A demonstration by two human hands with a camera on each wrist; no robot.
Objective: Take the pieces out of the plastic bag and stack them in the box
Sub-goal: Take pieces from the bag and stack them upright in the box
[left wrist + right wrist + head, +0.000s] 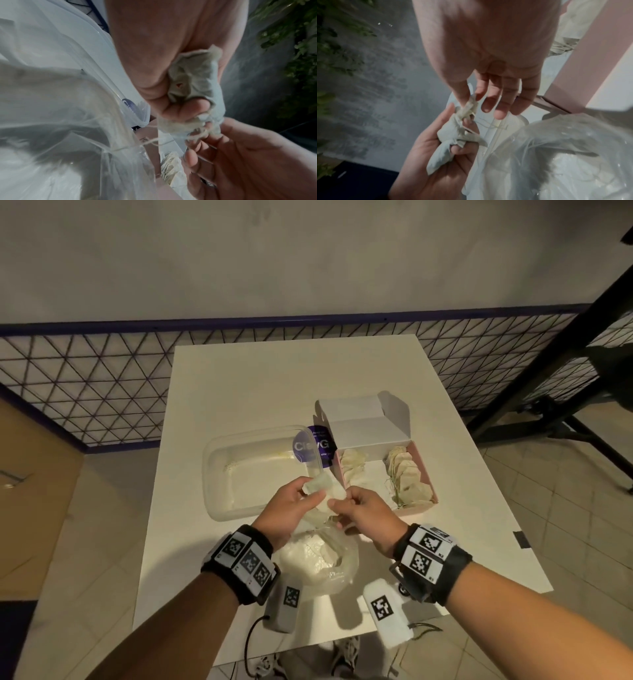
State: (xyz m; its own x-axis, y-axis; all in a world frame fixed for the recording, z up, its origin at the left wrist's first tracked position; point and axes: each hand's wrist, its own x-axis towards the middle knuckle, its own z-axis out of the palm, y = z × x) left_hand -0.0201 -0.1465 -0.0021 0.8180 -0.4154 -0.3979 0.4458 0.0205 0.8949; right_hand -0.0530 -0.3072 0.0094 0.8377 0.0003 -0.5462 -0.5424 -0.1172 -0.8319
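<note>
- Lying nearest the person on the white table [239, 378], the clear plastic bag [322, 570] sits crumpled just short of both hands, with pale pieces showing dimly through its film; how many remain inside cannot be told.
- Just beyond the bag and above it, the left hand [287, 508] grips a small cloth piece [320, 489], its fingers [185, 108] curled round the wrinkled fabric so that the cloth bunches in the palm.
- Beside it, the right hand [363, 508] pinches the stringy end of that same piece between thumb and forefinger, the other fingers [501, 108] loosely spread; loose threads trail from the cloth toward the bag.
- Beyond the bag and to the left, a clear plastic tub [219, 474] rests on the table, its floor showing only a faint yellowish smear or crumbs.
- Beyond the bag and to the right, the pink box [431, 481] lies open, its white lid [363, 419] folded back on the far side.
- Inside the box, two rows of pale pieces stand stacked on edge: a short row [352, 467] along the left wall and a longer row [407, 477] along the right wall, with bare floor between them.
- Farther than the bag, between tub and box, a round purple sticker [315, 446] shows partly through the tub's corner.
</note>
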